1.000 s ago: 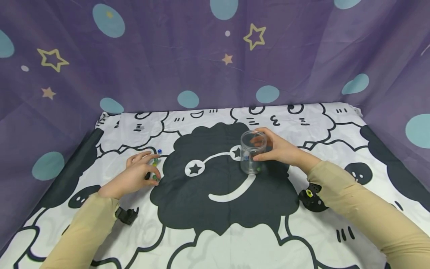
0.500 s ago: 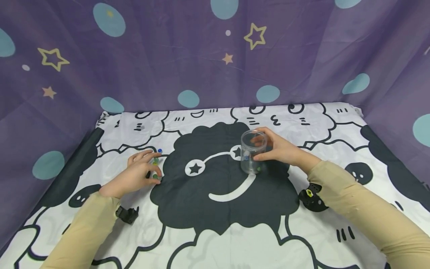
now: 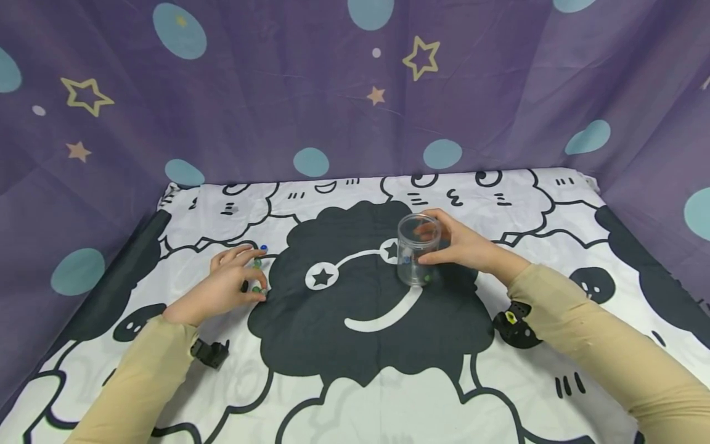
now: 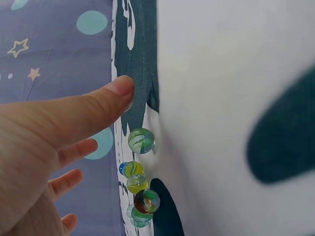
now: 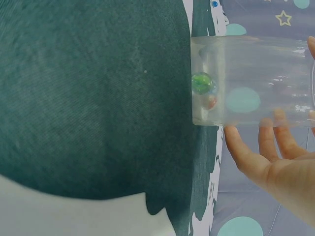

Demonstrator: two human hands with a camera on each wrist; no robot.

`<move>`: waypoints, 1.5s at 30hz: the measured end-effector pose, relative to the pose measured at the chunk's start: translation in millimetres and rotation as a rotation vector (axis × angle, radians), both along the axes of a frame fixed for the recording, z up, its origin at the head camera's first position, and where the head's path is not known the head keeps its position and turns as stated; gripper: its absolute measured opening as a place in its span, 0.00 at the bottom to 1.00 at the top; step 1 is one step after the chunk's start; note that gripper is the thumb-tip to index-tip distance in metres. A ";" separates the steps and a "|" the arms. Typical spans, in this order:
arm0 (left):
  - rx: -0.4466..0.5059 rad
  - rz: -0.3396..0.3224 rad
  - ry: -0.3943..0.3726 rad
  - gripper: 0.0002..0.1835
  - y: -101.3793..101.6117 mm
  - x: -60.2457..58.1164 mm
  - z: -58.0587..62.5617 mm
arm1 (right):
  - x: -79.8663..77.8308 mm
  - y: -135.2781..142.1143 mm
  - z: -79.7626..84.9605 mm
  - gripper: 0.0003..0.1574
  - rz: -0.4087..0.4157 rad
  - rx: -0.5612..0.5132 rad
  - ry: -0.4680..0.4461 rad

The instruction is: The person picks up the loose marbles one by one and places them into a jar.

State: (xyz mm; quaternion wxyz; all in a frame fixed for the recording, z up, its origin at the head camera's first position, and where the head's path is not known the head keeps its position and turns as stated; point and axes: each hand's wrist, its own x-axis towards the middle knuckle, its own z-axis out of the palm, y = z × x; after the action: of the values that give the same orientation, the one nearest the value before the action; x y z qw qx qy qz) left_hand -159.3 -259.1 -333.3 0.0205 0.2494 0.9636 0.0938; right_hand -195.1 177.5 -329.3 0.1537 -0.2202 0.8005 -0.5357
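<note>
At the left, my left hand [image 3: 219,287] is over a loose row of glass marbles, thumb and index finger pinching a clear marble [image 4: 129,106], mostly hidden by the thumb. Beside the fingers in the left wrist view are a green-striped marble [image 4: 141,141], a yellow one [image 4: 137,184] and a dark red one [image 4: 147,201]. Past the fingers, a blue marble [image 3: 264,248] lies on the cloth. Right of centre, my right hand [image 3: 466,250] grips a clear, lidless jar [image 3: 413,268] from its right side. The jar stands upright with a few marbles, including a green one [image 5: 202,83], at its bottom.
A black-and-white cartoon sheep cloth [image 3: 355,345] covers the table. Behind it hangs a purple curtain [image 3: 249,117] with stars and dots. A black wrist device [image 3: 211,353] shows beside the left sleeve, another [image 3: 517,327] beside the right sleeve.
My left hand has shifted slightly to the right, thumb and index finger now around the clear marble. The right hand and the jar have stayed in place.
</note>
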 end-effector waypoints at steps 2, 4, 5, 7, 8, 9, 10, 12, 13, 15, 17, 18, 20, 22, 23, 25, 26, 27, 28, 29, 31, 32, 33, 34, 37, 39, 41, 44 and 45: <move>-0.003 0.000 -0.003 0.08 0.1 -0.9 0.8 | -0.3 0.2 0.4 0.48 0.002 0.001 0.001; -0.006 0.001 -0.007 0.08 0.5 -0.9 1.8 | -0.6 0.1 0.7 0.48 0.002 0.002 0.004; -0.007 0.002 -0.005 0.08 0.5 -0.7 2.1 | -0.6 -0.1 0.7 0.48 0.001 0.004 0.004; -0.004 0.003 -0.003 0.08 0.8 0.3 3.2 | -0.6 -0.4 0.6 0.48 -0.002 0.008 0.003; 0.002 0.001 -0.001 0.09 0.7 0.8 3.5 | -0.5 -0.6 0.6 0.48 -0.002 0.009 0.003; 0.005 0.001 0.001 0.09 0.7 1.1 3.9 | -0.5 -0.6 0.4 0.48 -0.004 0.011 0.002; 0.009 0.000 0.002 0.08 0.8 1.5 4.3 | -0.4 -0.5 0.2 0.48 -0.005 0.012 0.001; 0.016 -0.001 0.004 0.08 1.0 1.9 5.3 | -0.5 -0.1 -0.2 0.48 -0.004 0.012 -0.001; 0.018 -0.002 0.005 0.08 1.3 2.1 5.9 | -0.5 0.0 -0.4 0.48 -0.003 0.012 0.000; 0.015 -0.003 0.009 0.08 1.7 2.3 7.0 | -0.6 0.3 -0.7 0.48 -0.003 0.012 0.000; 0.020 -0.007 0.018 0.08 2.4 2.7 8.2 | -0.6 0.4 -0.8 0.48 -0.002 0.012 0.002; 0.021 -0.009 0.023 0.08 2.6 2.8 8.8 | -0.6 0.4 -0.8 0.48 -0.003 0.013 0.001; 0.021 -0.014 0.034 0.08 3.0 2.8 9.8 | -0.4 0.4 -0.7 0.48 -0.004 0.015 0.000; 0.017 -0.014 0.041 0.08 3.7 2.7 11.0 | -0.2 0.3 -0.4 0.49 -0.005 0.016 -0.002; 0.011 -0.011 0.043 0.08 3.9 2.7 11.6 | 0.0 0.2 -0.2 0.49 -0.005 0.016 -0.003; 0.000 -0.008 0.042 0.07 4.3 2.4 12.3 | 0.2 0.1 0.1 0.49 -0.004 0.015 -0.004; -0.004 -0.005 0.042 0.06 4.3 2.3 12.5 | 0.3 0.1 0.2 0.49 -0.003 0.013 -0.003; -0.007 -0.005 0.041 0.06 4.3 2.2 12.7 | 0.3 0.1 0.2 0.49 -0.003 0.013 -0.001; -0.007 -0.005 0.041 0.06 4.5 2.2 12.9 | 0.3 0.1 0.2 0.49 -0.002 0.012 0.000; -0.008 -0.005 0.042 0.06 4.3 2.2 13.0 | 0.3 0.2 0.1 0.49 -0.001 0.011 0.001; -0.007 -0.009 0.045 0.06 4.2 2.1 13.1 | 0.2 0.0 -0.1 0.49 0.001 0.011 0.002; -0.007 -0.010 0.047 0.06 4.1 2.3 13.2 | 0.2 -0.2 -0.3 0.49 0.002 0.009 0.002; -0.007 -0.011 0.049 0.06 4.2 2.6 13.4 | 0.2 -0.3 -0.4 0.49 0.003 0.009 0.001; -0.007 -0.013 0.052 0.06 4.3 2.7 13.6 | 0.2 -0.5 -0.5 0.49 0.004 0.008 0.000; -0.002 -0.021 0.063 0.05 5.0 2.7 14.7 | 0.2 -0.9 -0.7 0.49 0.005 0.006 -0.001; 0.005 -0.030 0.071 0.06 6.4 2.3 16.0 | 0.1 -1.0 -0.6 0.49 0.004 0.006 0.000; 0.010 -0.039 0.079 0.06 8.2 1.7 17.3 | 0.1 -0.8 -0.5 0.49 0.002 0.009 0.003; 0.022 -0.053 0.091 0.06 12.1 1.3 19.2 | -0.1 -0.3 -0.5 0.49 -0.002 0.016 0.005; 0.026 -0.058 0.096 0.06 13.4 1.3 19.7 | -0.2 0.0 -0.5 0.49 -0.002 0.018 0.005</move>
State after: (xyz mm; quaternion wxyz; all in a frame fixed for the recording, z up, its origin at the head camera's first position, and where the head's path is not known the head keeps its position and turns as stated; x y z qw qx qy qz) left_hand -158.0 -245.7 -313.5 -0.0261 0.2817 0.9545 0.0939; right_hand -195.3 177.4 -329.8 0.1529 -0.2193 0.8061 -0.5280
